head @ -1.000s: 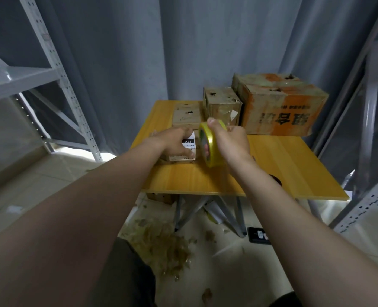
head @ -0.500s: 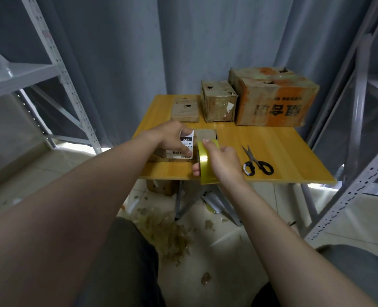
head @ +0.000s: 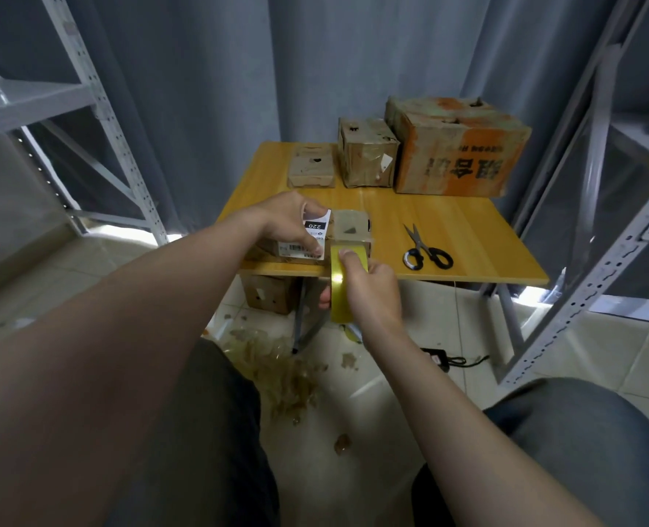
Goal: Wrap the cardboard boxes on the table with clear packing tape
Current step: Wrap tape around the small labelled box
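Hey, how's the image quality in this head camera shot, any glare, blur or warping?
Head view: dim overall, with bright patches on the floor below the curtain; a glare streak runs down the tape roll; wide-angle distortion slants the right rack and swells the near forearms; small print on the label of the box is blurred.

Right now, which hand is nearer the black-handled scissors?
Right: the right hand, gripping the yellow tape roll, is left of the scissors; left hand holds the small cardboard box farther left.

Our left hand covered much of the small brown cardboard box, our right hand hid the far side of the yellow tape roll, and we could not read the white label.
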Available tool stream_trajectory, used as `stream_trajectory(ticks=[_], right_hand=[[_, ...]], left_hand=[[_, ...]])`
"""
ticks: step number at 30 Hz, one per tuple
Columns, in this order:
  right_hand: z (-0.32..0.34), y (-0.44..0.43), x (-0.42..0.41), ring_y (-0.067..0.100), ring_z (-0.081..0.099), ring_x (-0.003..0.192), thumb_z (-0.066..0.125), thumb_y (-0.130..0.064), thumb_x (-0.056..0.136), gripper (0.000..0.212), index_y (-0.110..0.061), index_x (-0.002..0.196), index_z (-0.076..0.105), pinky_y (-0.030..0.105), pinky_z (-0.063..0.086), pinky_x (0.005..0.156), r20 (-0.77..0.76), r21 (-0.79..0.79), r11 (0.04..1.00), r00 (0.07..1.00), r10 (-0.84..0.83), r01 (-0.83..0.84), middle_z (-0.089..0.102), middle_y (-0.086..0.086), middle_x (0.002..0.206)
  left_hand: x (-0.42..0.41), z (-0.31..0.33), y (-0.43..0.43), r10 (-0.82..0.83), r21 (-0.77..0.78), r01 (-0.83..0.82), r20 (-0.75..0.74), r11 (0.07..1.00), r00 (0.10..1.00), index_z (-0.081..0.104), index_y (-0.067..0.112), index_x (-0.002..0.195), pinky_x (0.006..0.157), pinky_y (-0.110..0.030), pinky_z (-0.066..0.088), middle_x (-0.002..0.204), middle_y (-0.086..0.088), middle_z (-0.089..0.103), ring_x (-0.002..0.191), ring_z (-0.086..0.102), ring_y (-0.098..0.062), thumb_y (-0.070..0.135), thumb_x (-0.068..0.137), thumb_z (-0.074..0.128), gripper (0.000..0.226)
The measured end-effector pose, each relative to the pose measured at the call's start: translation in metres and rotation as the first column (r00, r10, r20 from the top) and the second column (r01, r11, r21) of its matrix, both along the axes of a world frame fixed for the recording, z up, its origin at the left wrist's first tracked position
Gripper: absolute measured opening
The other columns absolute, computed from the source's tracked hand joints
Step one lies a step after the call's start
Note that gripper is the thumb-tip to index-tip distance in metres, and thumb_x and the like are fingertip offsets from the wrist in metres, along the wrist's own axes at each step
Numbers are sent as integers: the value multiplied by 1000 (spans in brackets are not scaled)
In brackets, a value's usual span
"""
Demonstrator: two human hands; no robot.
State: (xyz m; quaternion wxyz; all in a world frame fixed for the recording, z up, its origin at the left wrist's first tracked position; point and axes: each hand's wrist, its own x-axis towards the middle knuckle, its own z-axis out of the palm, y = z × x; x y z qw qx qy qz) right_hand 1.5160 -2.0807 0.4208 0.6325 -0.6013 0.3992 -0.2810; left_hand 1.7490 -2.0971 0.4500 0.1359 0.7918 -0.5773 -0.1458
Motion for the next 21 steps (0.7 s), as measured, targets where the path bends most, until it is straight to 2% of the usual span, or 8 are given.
stream_trajectory(ticks=[3, 6, 8, 10, 13, 15, 18, 21], right_hand=[[-15, 11, -8, 25, 75, 66, 50, -40, 106, 30, -13, 100, 62, 29, 57, 69, -38, 39, 999, 999, 13, -12, 75, 13, 68], [-24, 12, -7, 22, 74, 62, 48, -38, 108, 34, -9, 102, 64, 14, 47, 47, -21, 88, 996, 1000, 1, 0, 75, 13, 70], [-26, 12, -4, 23, 75, 64, 48, -39, 108, 35, -8, 107, 63, 16, 49, 49, -21, 117, 993, 1000, 1, 2, 76, 14, 72], [-29, 11, -1, 26, 77, 70, 50, -40, 107, 33, -10, 110, 61, 24, 53, 58, -16, 138, 990, 1000, 6, -3, 77, 13, 75], [-29, 7, 3, 27, 77, 77, 51, -41, 106, 29, -14, 111, 60, 29, 52, 66, -12, 184, 983, 1000, -1, 3, 78, 11, 77], [-25, 6, 4, 20, 74, 80, 51, -41, 106, 29, -16, 113, 62, 29, 46, 69, -16, 192, 981, 1000, 2, 2, 79, 8, 78], [-21, 5, 6, 12, 68, 82, 51, -41, 106, 30, -18, 116, 66, 29, 40, 68, -19, 190, 982, 1000, 6, -2, 79, 4, 77], [-19, 5, 5, 13, 68, 81, 52, -40, 105, 28, -18, 116, 65, 29, 41, 68, -24, 194, 981, 1000, -2, 7, 79, 5, 78]], left_hand=[[1, 1, 1, 8, 16, -8, -25, 1000, 1000, 59, 23, 146, 109, -32, 44, 147, 11, 58, 130, 55, -15, 40, 69, 95, 87], [0, -1, 1, 14, 35, -13, -15, 999, 1000, 48, 22, 154, 114, -31, 37, 157, 11, 48, 141, 46, -16, 42, 73, 91, 94], [-1, -3, 4, 30, 46, -30, 11, 998, 999, 42, 25, 157, 122, -44, 31, 162, 10, 41, 149, 38, -19, 56, 68, 88, 104], [-3, -3, 6, 38, 56, -42, 67, 998, 997, 38, 31, 158, 122, -55, 27, 165, 8, 36, 151, 31, -25, 64, 68, 83, 106], [-18, -4, 17, 125, 13, -134, 289, 991, 949, 38, 44, 156, 110, -50, 31, 150, -7, 38, 139, 30, -33, 70, 77, 75, 91], [-31, -5, 24, 177, -45, -173, 391, 984, 903, 43, 41, 151, 100, -47, 29, 141, -7, 44, 134, 36, -30, 72, 79, 70, 83], [-48, -10, 34, 276, -165, -232, 333, 959, 902, 50, 28, 136, 95, -43, 29, 135, -3, 49, 130, 41, -26, 55, 81, 76, 66], [-71, -17, 53, 425, -398, -330, 178, 856, 888, 53, 24, 105, 91, -41, 38, 117, -3, 55, 115, 47, -26, 29, 88, 70, 25]])
